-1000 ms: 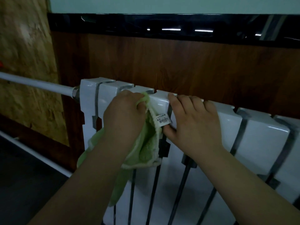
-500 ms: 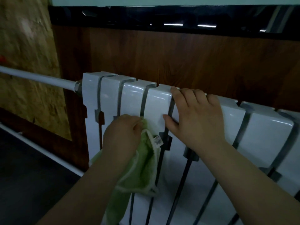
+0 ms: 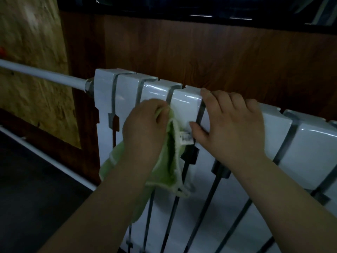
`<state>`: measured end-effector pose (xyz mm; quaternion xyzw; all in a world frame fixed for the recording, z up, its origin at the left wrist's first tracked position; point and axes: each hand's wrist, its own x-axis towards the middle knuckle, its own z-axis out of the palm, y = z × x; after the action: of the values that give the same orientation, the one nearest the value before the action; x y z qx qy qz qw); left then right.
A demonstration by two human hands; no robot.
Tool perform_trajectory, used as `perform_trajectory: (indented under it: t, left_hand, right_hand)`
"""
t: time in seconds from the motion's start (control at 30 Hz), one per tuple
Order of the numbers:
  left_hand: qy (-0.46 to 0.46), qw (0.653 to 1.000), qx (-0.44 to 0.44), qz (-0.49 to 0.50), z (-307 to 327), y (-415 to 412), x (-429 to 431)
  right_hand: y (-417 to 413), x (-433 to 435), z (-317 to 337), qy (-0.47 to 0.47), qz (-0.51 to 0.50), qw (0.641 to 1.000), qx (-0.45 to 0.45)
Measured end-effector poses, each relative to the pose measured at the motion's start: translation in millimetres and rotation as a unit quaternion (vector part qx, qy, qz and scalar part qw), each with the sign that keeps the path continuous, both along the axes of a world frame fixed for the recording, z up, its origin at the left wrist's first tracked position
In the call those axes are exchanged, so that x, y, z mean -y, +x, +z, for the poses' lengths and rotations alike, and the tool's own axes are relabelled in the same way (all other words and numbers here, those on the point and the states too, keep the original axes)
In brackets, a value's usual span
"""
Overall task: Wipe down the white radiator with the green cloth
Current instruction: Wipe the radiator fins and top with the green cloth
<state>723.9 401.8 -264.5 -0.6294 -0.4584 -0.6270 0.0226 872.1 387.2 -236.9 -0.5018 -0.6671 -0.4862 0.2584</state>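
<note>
- Green cloth (image 3: 167, 167) sits bunched against the upper front of the white radiator (image 3: 127, 94). It covers the third and fourth sections from the radiator's left end, and loose folds hang down below.
- Left hand (image 3: 145, 128) has its fingers curled into the cloth, gripping it and pressing it to the radiator's face.
- A small white label (image 3: 186, 138) on the cloth's edge sticks out on the side facing the right hand (image 3: 231, 128).
- Right hand holds nothing. It lies flat on the radiator just right of the cloth, fingers laid over the top edge, thumb on the front close beside the label.
- A white pipe (image 3: 42, 73) joins the radiator's upper left end and runs off to the left.
- A thinner white pipe (image 3: 45, 157) runs lower down, left of the radiator.
- Dark wood panelling (image 3: 200, 52) stands behind the radiator, and a chipboard sheet (image 3: 31, 61) covers the wall to its left.
</note>
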Motion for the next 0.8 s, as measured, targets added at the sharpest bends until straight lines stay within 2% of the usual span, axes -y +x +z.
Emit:
perform_trajectory:
  t: [0.1,0.2,0.33,0.5,0.67,0.8]
  left_hand:
    - [-0.058,0.998,0.029,-0.009,-43,5,2]
    - [-0.039,0.998,0.039,0.003,-66,9,5]
    - [0.041,0.995,0.085,0.044,-43,11,6]
    - [0.004,0.994,0.108,-0.002,-14,5,4]
    - [0.012,0.998,0.062,-0.006,33,6,-12]
    - [0.066,0.994,0.085,-0.004,15,6,-15]
  right_hand:
    - [0,0,0,-0.004,-0.003,1.0,0.0]
    - [1,-1,-1,-0.001,-0.001,1.0,0.002]
    - [1,-1,-1,0.002,0.0,1.0,0.004]
    - [1,-2,-2,0.0,0.006,1.0,-0.001]
    - [1,-1,0,0.0,0.022,1.0,-0.006]
    - [1,0,-1,-0.002,0.026,1.0,-0.011]
